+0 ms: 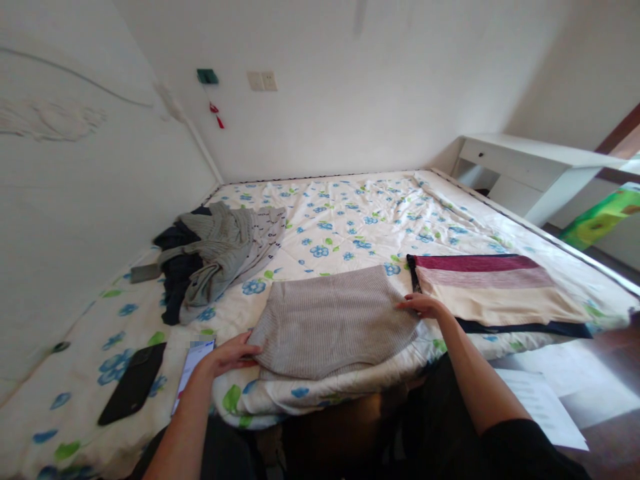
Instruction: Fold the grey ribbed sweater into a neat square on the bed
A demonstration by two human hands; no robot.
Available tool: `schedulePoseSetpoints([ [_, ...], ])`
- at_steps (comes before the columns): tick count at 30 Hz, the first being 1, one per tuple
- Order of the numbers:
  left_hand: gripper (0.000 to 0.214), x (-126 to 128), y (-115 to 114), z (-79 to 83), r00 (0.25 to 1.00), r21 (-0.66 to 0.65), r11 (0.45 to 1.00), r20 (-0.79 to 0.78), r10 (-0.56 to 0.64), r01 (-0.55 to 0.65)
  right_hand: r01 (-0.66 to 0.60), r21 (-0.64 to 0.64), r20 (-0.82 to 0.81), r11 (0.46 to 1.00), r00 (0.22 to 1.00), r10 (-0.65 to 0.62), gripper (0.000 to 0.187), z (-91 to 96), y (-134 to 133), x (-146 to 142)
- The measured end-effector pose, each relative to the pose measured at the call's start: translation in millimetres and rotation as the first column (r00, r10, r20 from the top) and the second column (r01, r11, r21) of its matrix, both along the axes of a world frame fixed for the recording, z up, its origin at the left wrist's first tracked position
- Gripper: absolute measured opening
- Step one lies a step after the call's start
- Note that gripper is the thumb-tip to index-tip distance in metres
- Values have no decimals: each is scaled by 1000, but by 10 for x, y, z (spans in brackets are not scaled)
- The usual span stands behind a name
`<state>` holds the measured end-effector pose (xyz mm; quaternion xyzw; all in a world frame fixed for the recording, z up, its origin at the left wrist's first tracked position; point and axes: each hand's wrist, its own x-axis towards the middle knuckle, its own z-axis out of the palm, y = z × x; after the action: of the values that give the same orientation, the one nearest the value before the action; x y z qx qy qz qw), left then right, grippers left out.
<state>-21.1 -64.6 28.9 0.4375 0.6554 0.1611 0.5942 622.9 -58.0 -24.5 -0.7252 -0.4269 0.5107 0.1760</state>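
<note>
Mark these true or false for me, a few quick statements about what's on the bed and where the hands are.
The left hand touches the grey ribbed knit garment: true.

The right hand rests on a white desk: false, it rests on the grey knit at the bed.

A striped maroon, pink and cream garment lies right of the grey knit: true.

The crumpled pile of clothes lies on the floor: false, it lies on the floral bed cover.
</note>
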Motion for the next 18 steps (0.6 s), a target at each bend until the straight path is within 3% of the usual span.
schedulePoseSetpoints([
  [3, 80, 12, -187, -65, 998, -52, 997, 27, -62, 63, -95, -118, -210, 988, 975, 69, 64, 38, -236, 98],
  [5, 78, 90, -285, -135, 997, -45, 996, 3, -73, 73, -138, -160, -257, 977, 962, 94, 62, 55, -360, 119],
  [8, 72, 203, -358, -219, 996, -17, 1000, -81, -27, 26, -152, -190, -180, 970, 977, 118, 53, 86, -452, 115],
  [11, 69, 170, -376, -242, 992, -11, 997, -100, -76, 75, -137, -217, -157, 967, 982, 104, 51, 129, -480, 133],
  [15, 57, -58, -407, -237, 966, -114, 980, -181, -185, 166, 21, -315, -77, 949, 996, -47, 71, 146, -498, 182],
  [18, 50, -241, -423, -234, 959, -22, 997, -275, -76, 73, 57, -317, -11, 947, 998, -64, 79, 103, -475, 208],
])
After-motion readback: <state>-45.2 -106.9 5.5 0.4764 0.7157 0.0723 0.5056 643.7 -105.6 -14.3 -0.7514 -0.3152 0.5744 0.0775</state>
